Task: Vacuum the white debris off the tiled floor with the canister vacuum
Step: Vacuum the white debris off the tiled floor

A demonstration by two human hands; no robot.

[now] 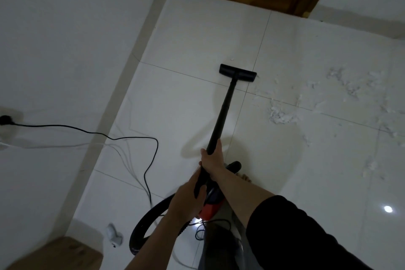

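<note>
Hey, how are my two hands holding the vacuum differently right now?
The right hand grips the straight black wand farther forward, toward the floor head; the left hand holds the handle end nearer the body, by the hose. The right arm reaches out nearly straight and wears a dark sleeve; the left forearm shows bare and angles up from below. Both hands are wrapped around the vacuum's tube.
</note>
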